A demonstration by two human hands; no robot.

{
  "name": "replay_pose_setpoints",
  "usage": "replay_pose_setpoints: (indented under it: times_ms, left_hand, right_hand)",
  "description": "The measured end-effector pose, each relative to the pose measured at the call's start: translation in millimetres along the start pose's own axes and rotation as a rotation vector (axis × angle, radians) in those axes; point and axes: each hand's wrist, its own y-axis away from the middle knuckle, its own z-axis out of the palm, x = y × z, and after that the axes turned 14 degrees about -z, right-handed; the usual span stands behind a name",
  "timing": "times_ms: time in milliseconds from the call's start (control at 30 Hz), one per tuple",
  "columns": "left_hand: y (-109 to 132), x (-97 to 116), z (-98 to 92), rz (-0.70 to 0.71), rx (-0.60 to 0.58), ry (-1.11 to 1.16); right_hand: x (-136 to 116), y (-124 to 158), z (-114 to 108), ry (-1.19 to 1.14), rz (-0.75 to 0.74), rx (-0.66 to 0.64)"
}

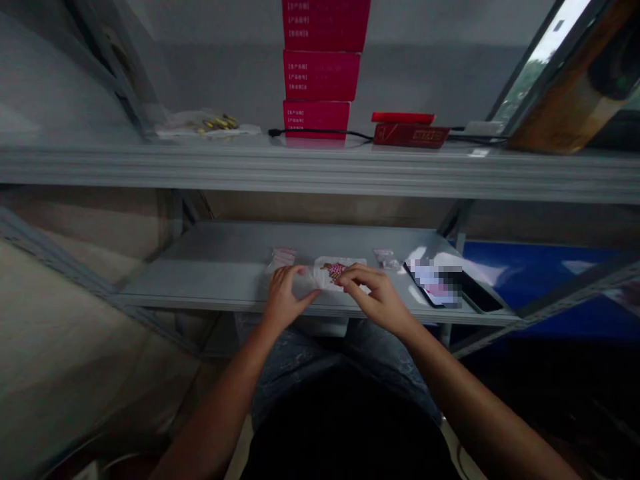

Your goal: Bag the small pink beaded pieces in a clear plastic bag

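Note:
My left hand (285, 293) and my right hand (375, 293) rest at the front edge of a low grey shelf (220, 267). Between them they pinch a small clear plastic bag (330, 272) holding red and white small parts. The left fingers grip its left side, and the right fingers close on its right side. Another small bag (283, 256) lies just behind my left hand, and a third (385, 259) sits behind my right hand.
A dark phone (450, 287) lies on the shelf at the right. The upper shelf (320, 170) carries stacked red boxes (320, 73), a flat red box (410, 130), a black cable and a bag of yellow parts (210, 125). A blue surface (540, 273) lies right.

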Motion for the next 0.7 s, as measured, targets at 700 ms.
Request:
replay_pose_setpoints:
  times_ms: [700]
  left_hand:
    - [36,48,13.5,-0.083,-0.795,0.403]
  right_hand:
    - [21,61,17,0.006,-0.078,-0.591]
